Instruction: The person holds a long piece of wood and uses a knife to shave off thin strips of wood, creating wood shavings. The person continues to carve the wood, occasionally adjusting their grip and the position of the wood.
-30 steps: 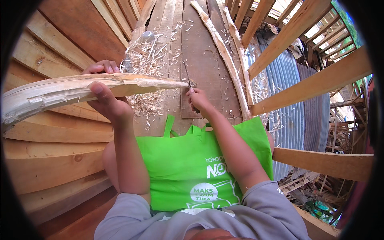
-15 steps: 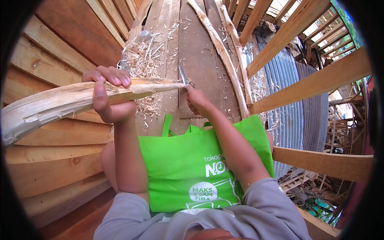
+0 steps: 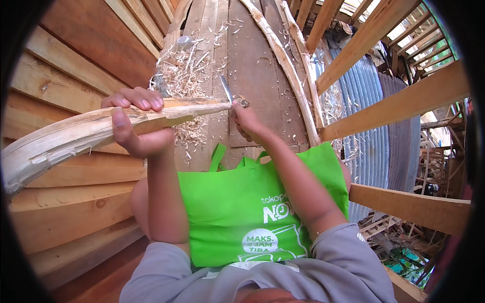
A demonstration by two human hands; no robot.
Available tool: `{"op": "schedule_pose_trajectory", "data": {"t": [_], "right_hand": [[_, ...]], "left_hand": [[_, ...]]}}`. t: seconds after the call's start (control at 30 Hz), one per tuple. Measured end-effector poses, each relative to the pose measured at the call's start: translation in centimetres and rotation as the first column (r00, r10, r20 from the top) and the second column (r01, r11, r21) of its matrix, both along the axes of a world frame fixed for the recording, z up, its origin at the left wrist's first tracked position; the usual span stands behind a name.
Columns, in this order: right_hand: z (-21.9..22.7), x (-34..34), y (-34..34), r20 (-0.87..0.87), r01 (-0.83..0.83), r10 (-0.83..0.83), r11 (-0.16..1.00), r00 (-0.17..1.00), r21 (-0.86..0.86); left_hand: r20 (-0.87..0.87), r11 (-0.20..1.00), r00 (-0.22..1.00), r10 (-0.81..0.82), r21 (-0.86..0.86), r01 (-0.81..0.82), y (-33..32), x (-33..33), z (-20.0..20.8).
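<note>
A long, curved, pale piece of wood (image 3: 65,132) comes in from the left and tapers to a narrow end near the middle. My left hand (image 3: 134,118) is closed around it, fingers over the top and thumb on the near side. My right hand (image 3: 247,121) grips a knife (image 3: 226,88) by its handle, which the fingers partly hide. The blade points up and to the left, close to the wood's tapered tip. Over my lap lies a green cloth bag (image 3: 222,202) with white print, its handles toward the floor.
Wood shavings (image 3: 184,76) are heaped on the plank floor (image 3: 247,50), beside a clear cup-like object (image 3: 184,43). Two long peeled poles (image 3: 283,58) lie to the right. A board wall (image 3: 76,207) stands at left; wooden rails (image 3: 404,106) and corrugated metal sheets (image 3: 364,116) are at right.
The knife has tilted further to the left at the wood's tip. The wood and my left hand have shifted very slightly, with both hands keeping their holds.
</note>
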State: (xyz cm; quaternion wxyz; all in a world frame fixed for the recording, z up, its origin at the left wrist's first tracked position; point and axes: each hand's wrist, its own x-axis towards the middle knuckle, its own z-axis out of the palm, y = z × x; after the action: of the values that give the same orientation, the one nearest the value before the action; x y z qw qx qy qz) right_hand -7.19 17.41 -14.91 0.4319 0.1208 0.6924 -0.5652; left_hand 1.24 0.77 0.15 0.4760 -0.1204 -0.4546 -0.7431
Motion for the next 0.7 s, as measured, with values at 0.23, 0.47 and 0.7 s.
{"op": "schedule_pose_trajectory", "data": {"t": [0.23,0.47,0.7], "right_hand": [[0.8,0.5,-0.1,0.033,-0.037,0.036,0.999,0.999,0.018],[3.9,0.6,0.0,0.160,-0.190,0.243,0.938,0.957,-0.289],[0.7,-0.6,1.0,0.126,-0.122,0.124,0.992,0.984,-0.028]], "left_hand": [[0.028,0.998,0.998,0.062,-0.027,-0.061,-0.2,0.2,-0.1],[0.017,0.997,1.000,-0.008,-0.074,0.009,-1.0,0.2,-0.3],[0.005,0.994,0.998,-0.057,-0.089,0.057,-1.1,0.3,0.0]]}}
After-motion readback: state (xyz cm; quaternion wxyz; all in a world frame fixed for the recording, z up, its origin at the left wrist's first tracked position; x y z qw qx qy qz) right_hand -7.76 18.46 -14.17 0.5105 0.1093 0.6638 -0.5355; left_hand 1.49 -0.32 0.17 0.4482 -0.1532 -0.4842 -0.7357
